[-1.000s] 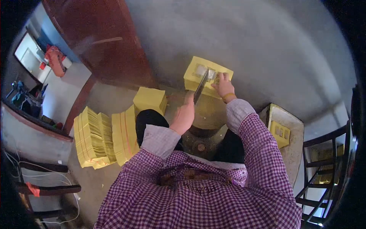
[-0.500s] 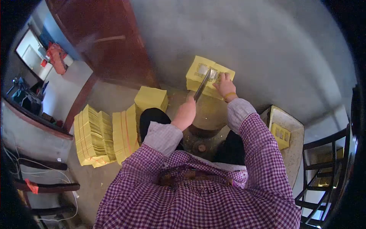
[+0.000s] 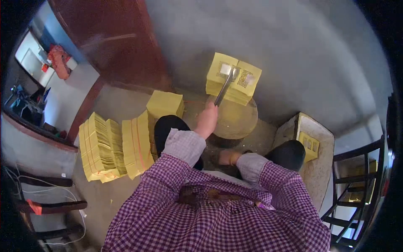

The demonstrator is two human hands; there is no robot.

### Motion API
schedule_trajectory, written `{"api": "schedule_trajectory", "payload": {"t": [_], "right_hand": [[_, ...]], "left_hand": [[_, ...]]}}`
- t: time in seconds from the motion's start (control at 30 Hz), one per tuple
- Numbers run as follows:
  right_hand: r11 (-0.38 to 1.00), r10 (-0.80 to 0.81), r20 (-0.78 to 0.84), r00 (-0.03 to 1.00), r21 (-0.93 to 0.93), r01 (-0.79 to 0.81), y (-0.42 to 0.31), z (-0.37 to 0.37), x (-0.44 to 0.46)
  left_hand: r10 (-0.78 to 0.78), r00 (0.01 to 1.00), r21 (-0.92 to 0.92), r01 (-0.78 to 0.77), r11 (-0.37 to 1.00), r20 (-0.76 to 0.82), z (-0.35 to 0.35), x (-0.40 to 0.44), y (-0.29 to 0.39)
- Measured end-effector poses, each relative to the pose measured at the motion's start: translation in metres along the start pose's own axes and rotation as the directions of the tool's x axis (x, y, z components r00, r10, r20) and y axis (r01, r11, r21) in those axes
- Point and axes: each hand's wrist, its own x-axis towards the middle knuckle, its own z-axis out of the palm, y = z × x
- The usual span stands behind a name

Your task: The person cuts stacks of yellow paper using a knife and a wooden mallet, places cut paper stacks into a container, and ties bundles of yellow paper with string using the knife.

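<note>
Your left hand (image 3: pixel 206 122) is gripping a narrow metal tool (image 3: pixel 225 89) over stacked yellow paper (image 3: pixel 244 80); your right hand (image 3: pixel 228 158) is reaching low, grip unclear.

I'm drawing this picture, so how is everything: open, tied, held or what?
Left hand: closed around the metal tool.
Metal tool: held, slanting over the printed stack.
Right hand: lowered; grip unclear.
Printed stack: on the round block, face up.
Round block: upright.
Bundles: tied with red string.
Box: open, yellow paper inside.
</note>
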Motion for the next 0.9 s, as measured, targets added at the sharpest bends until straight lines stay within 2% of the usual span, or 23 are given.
{"api": "schedule_trajectory", "payload": {"t": [0.13,0.23,0.3,0.37,0.47,0.57,0.63,0.67,0.73,0.77,0.8,0.83,0.9], "right_hand": [[0.976,0.031,0.054,0.998,0.214,-0.042,0.015,0.02,-0.023],[0.844,0.018,0.012,1.0,0.535,-0.021,0.008,0.034,-0.047],[0.627,0.005,-0.042,0.999,0.778,0.03,-0.003,0.045,-0.063],[0.337,-0.005,-0.089,0.996,0.938,0.086,-0.012,0.054,-0.082],[-0.034,-0.045,-0.066,0.997,0.997,0.065,-0.003,0.057,-0.13],[-0.309,-0.155,0.038,0.987,0.947,-0.085,0.041,0.047,-0.203],[-0.014,0.137,-0.064,0.989,0.998,0.066,0.0,0.01,-0.279],[0.256,0.186,-0.283,0.941,0.939,0.232,-0.015,-0.009,-0.301],[0.382,0.251,-0.567,0.784,0.803,0.458,-0.038,-0.048,-0.319],[0.481,0.195,-0.746,0.637,0.639,0.6,-0.044,-0.072,-0.316],[0.637,0.236,-0.88,0.413,0.461,0.618,-0.052,-0.097,-0.305],[0.771,0.231,-0.959,0.163,0.283,0.571,-0.058,-0.12,-0.288],[0.736,0.224,-0.943,-0.246,-0.002,0.677,-0.033,-0.162,-0.201]], "left_hand": [[-0.056,0.998,0.005,0.055,0.998,0.04,-0.002,-0.003,0.003],[-0.038,0.999,0.011,0.038,0.999,0.032,0.001,-0.002,0.001],[-0.032,0.999,-0.005,0.032,0.999,0.034,-0.002,-0.001,0.005],[-0.027,0.999,-0.021,0.028,0.999,0.035,-0.003,-0.002,0.008],[-0.031,0.998,-0.008,0.032,0.999,0.046,-0.002,0.0,0.005],[-0.05,0.997,-0.006,0.05,0.999,0.06,-0.006,0.001,0.008],[-0.036,0.998,0.025,0.035,0.999,0.053,-0.008,-0.001,0.008],[-0.042,0.998,0.02,0.041,0.999,0.05,-0.008,0.0,0.008],[0.02,1.0,-0.041,-0.02,0.999,0.001,-0.005,-0.003,0.007],[0.02,1.0,-0.046,-0.02,0.999,-0.007,-0.003,-0.001,0.007],[0.025,1.0,-0.04,-0.025,0.999,-0.017,-0.002,0.001,0.006],[0.031,0.999,-0.029,-0.032,0.999,-0.017,0.001,0.001,0.003],[0.023,1.0,-0.039,-0.024,0.999,-0.018,0.004,0.001,0.001]]}}
